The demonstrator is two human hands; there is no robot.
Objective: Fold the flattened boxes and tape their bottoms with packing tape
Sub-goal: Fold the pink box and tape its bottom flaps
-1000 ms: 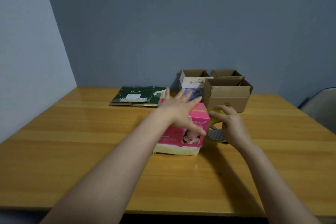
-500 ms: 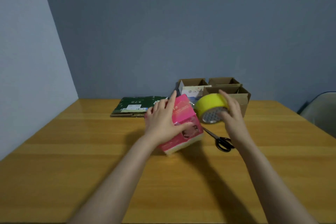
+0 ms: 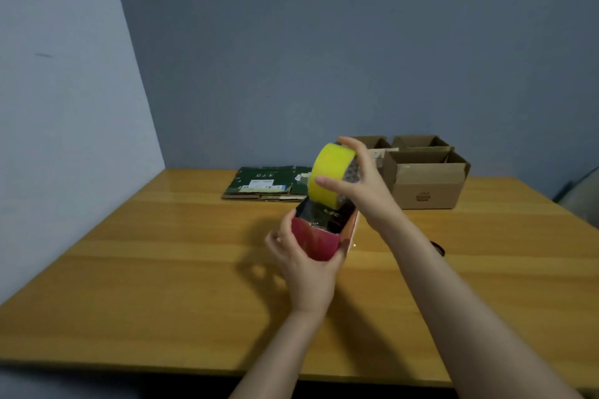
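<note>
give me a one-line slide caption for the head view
Left hand grips a pink box while the right hand holds a yellow tape roll at its upper end.

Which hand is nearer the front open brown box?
Right. The right hand, holding the yellow tape roll, is just left of the brown box; the left hand grips the pink box lower, nearer the person.
</note>
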